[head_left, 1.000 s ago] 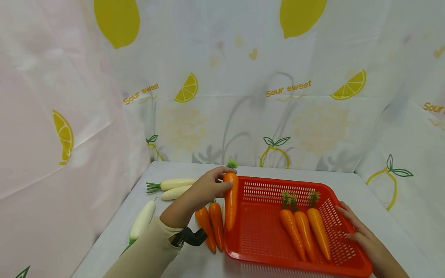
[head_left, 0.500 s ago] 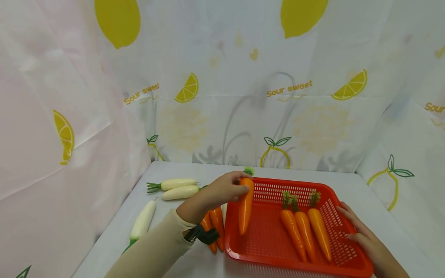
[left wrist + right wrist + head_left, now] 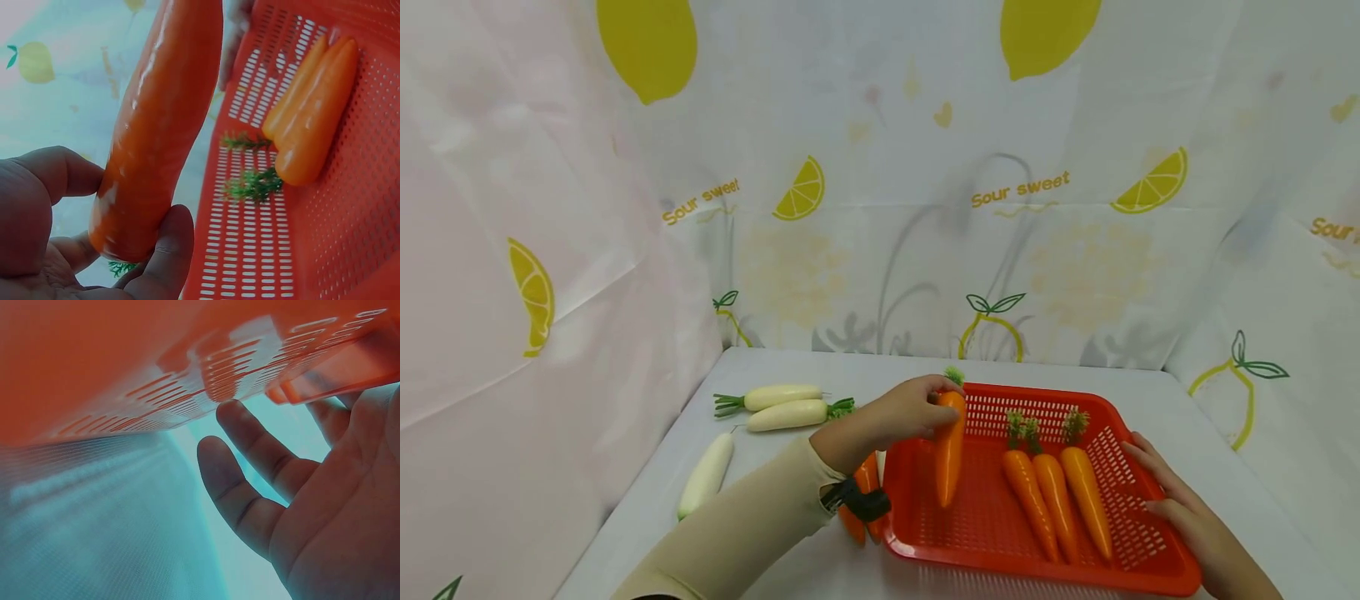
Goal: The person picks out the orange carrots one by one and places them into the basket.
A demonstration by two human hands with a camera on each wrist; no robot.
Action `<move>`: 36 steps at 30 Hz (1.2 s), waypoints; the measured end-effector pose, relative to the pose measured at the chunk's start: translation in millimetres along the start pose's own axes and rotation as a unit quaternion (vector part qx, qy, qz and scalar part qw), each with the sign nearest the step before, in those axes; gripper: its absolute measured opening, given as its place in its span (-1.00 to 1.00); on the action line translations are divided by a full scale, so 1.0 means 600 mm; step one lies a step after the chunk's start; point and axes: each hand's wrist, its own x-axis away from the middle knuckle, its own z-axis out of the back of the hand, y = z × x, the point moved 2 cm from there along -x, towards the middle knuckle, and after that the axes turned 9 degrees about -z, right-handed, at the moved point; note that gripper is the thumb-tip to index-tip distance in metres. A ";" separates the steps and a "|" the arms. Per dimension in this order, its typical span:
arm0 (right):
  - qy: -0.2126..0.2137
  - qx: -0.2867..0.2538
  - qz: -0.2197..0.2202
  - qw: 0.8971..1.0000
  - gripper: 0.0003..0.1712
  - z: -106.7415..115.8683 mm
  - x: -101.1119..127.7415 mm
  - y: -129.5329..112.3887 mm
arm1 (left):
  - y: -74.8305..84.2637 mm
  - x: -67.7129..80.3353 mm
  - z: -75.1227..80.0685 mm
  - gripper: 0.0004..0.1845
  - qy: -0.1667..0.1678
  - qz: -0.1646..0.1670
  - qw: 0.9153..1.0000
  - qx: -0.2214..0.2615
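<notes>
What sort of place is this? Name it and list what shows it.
Probably a staged tabletop set, not a real kitchen: lemon-print cloth screens three sides, and glossy toy-like carrots and white radishes lie around a red basket on a white table.

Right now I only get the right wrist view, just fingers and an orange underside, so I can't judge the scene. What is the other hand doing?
Observer: The left hand grips a carrot by its top end, tip hanging down over the red basket.
Operator: Is anything in that basket?
Observer: Three carrots lie side by side on its right half, green tops toward the far rim.
Operator: And outside it?
Observer: Three white radishes lie on the table at left; more carrots lie against the basket's left rim, partly hidden by the sleeve.
Operator: My hand?
Observer: The right hand rests open against the basket's right edge.
</notes>
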 end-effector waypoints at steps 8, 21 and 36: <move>0.018 0.014 -0.015 1.000 -0.27 0.002 -0.003 -0.001 | -0.011 -0.030 -0.013 -0.60 -0.014 0.030 0.999 -0.029; 0.014 0.016 -0.011 1.000 -0.27 0.001 -0.004 0.001 | -0.031 -0.071 -0.054 -0.73 -0.048 0.051 0.993 -0.095; 0.009 0.021 0.001 1.000 -0.29 -0.002 0.000 -0.001 | -0.038 -0.100 -0.102 -0.91 -0.105 0.062 0.973 -0.194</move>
